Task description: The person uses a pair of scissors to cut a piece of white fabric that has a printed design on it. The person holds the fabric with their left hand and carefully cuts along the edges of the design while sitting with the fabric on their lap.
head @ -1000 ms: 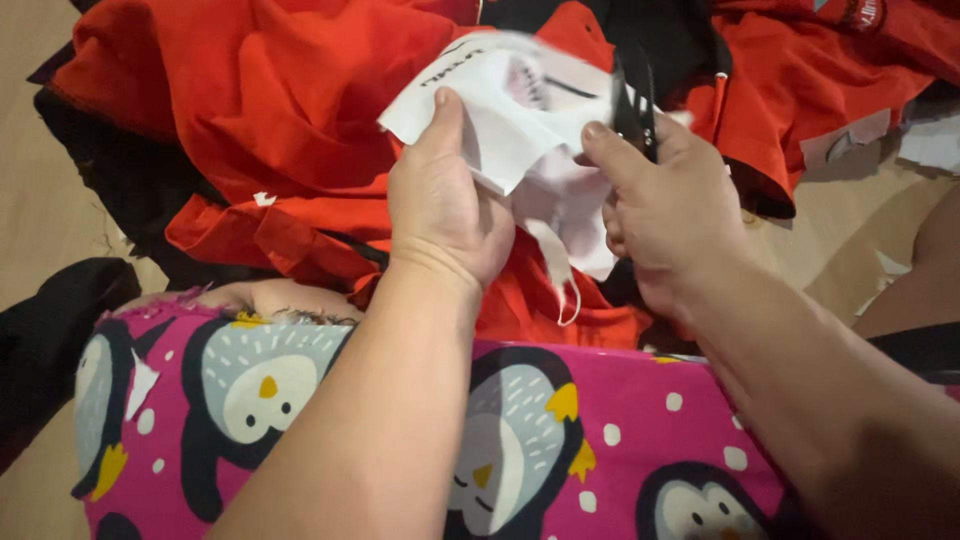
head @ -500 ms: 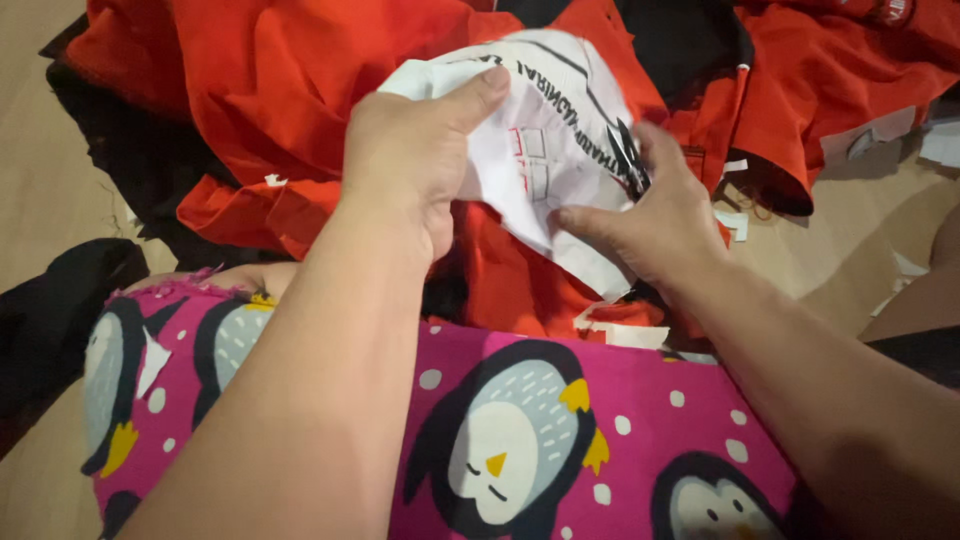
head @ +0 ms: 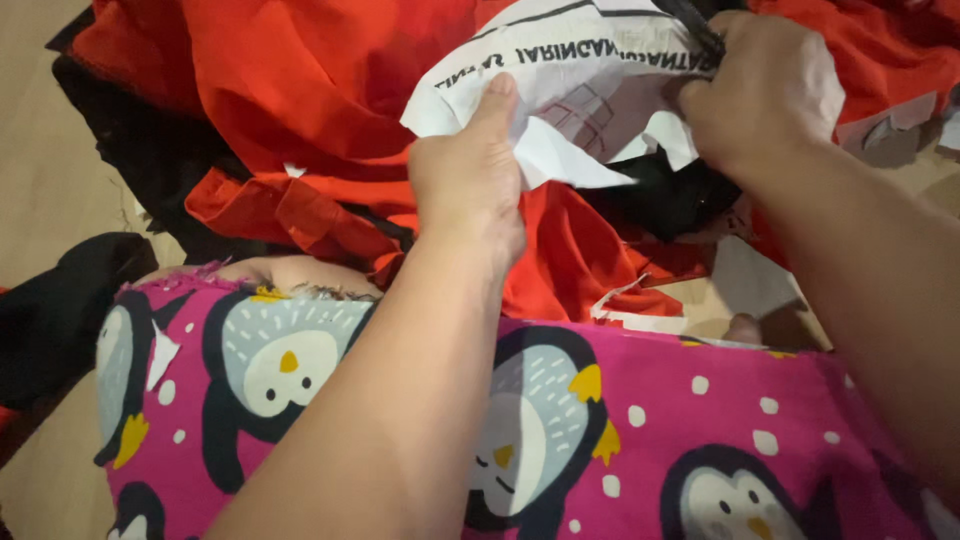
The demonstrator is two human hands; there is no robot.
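Scene lit warmly and evenly; soft shadows noted. Slight blur seen at near edges, possibly motion.

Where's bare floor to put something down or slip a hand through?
Bare floor runs along the left, beside the black cloth. A smaller patch lies between red fabric and pink penguin cloth. Centre is crowded: left hand and right hand grip white printed paper.

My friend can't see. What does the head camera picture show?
Two bare hands hold a crumpled white sheet with black print above a pile of red cloth: the left hand grips its lower edge, the right hand its upper right part. Below lies pink fabric with penguins.
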